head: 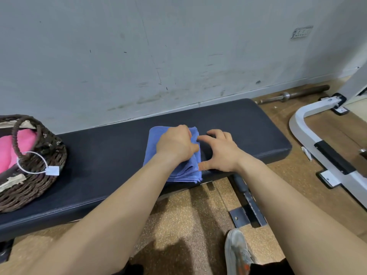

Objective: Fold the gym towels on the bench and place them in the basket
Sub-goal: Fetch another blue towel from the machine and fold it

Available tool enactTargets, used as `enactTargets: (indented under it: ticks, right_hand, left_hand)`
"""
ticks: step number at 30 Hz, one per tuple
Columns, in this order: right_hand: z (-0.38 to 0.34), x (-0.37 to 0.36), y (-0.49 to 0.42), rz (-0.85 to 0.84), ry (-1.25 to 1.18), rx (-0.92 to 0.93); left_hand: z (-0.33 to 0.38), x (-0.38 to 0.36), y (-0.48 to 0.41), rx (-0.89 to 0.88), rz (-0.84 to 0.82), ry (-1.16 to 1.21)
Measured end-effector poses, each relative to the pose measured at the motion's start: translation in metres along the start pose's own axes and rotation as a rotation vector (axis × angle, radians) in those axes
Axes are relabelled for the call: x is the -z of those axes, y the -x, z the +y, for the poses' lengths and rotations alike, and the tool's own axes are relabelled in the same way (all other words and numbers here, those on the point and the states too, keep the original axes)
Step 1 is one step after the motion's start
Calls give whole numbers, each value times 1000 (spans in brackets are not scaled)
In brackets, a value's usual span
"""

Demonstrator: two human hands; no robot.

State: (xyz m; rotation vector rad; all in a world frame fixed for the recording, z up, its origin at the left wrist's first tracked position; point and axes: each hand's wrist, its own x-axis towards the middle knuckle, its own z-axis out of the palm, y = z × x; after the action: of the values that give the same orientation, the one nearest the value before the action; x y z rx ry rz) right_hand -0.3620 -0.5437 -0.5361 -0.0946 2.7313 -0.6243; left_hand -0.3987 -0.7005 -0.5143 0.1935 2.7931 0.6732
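Looks like this is nearly wrapped up: one pink towel (8,149) is already in the basket (39,175) over at 9 o'clock on the table (109,155), and one blue towel (156,147) sits folded near the middle. The left hand (176,143) is curled closed on the blue towel's right edge, while the right hand (220,151) lies open just beside it at 3 o'clock, thumb touching the corner. So two towels counted, one basket, and I'd guess only the drop-in is left.

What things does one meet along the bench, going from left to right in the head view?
Wicker basket holding a pink towel → blue towel → left hand → right hand → white machine frame on the floor.
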Motion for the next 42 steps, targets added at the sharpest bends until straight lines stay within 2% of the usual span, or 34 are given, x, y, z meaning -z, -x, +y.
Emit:
enactTargets:
  ticks: [1, 3, 5, 6, 8, 11, 14, 18, 22, 26, 30, 33, 37, 39, 42]
  right_hand:
    - [1, 3, 0, -4, -2, -1]
    - [2, 11, -2, 76, -1, 2]
    - [-5, 17, -3, 248, -60, 1]
    - [-11, 18, -3, 329, -96, 11]
    - [-29, 13, -4, 420, -102, 73]
    - [-58, -14, -6, 391, 91, 189]
    - [-64, -42, -7, 276, 281, 115]
    - [-52, -58, -9, 236, 284, 59]
    - [-46, -60, -8, 195, 230, 50]
    - [-44, -60, -7, 186, 195, 46]
    - [-47, -57, -8, 163, 194, 47]
    - [-52, -50, -9, 118, 230, 37]
    - [-56, -25, -8, 166, 224, 44]
    - [-54, -14, -7, 213, 190, 52]
    - [-47, -5, -9, 240, 159, 56]
  left_hand:
    - [0, 1, 1, 1, -24, 41]
    - [-2, 8, 2, 3, -78, 268]
    - [-11, 20, 5, -17, -32, 433]
    - [-17, 26, 7, -47, 38, 432]
    - [-33, 33, 7, -94, 204, 257]
    - [-62, 30, 6, -193, 364, -35]
    - [-88, 16, 2, -282, 402, -188]
    - [-97, 4, 4, -374, 395, -316]
    - [-98, 2, 6, -283, 194, -406]
    - [-104, -4, 5, -239, 74, -396]
    - [-106, -3, 4, -210, -1, -329]
    - [-100, 1, 13, -178, 31, -265]
    - [-90, 21, 30, 104, 211, -168]
    - [-94, 31, 35, 233, 170, -186]
    - [-101, 37, 38, 324, 2, -134]
